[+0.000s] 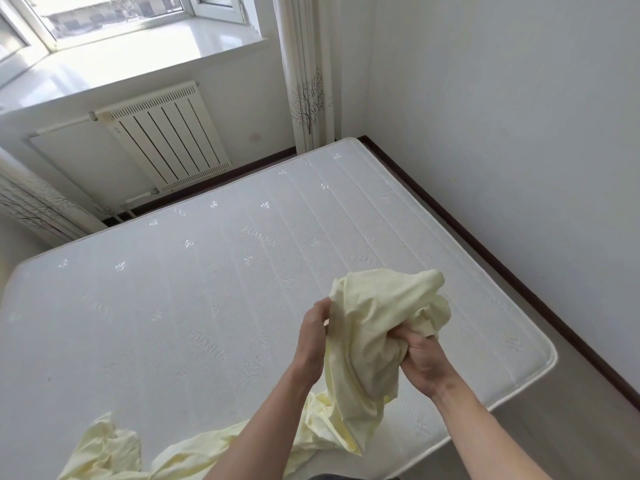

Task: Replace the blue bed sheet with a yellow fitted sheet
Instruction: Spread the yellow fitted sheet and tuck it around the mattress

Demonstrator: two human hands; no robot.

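Both hands hold a bunched yellow fitted sheet (377,327) above the bare white mattress (194,289): the left hand (313,336) pinches its edge, the right hand (420,358) clenches a wad. Below the grip the rest trails onto the mattress. No blue sheet shows, so fitting appears underway; next comes finding an elastic corner.

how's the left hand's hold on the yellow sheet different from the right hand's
The left hand holds the yellow sheet at its side edge, back of the hand to the camera, fingers mostly hidden behind the cloth. The right hand grips a bunched wad from below, fingers curled into the folds. The left sits slightly higher. Both hold the same bundle above the bare mattress.
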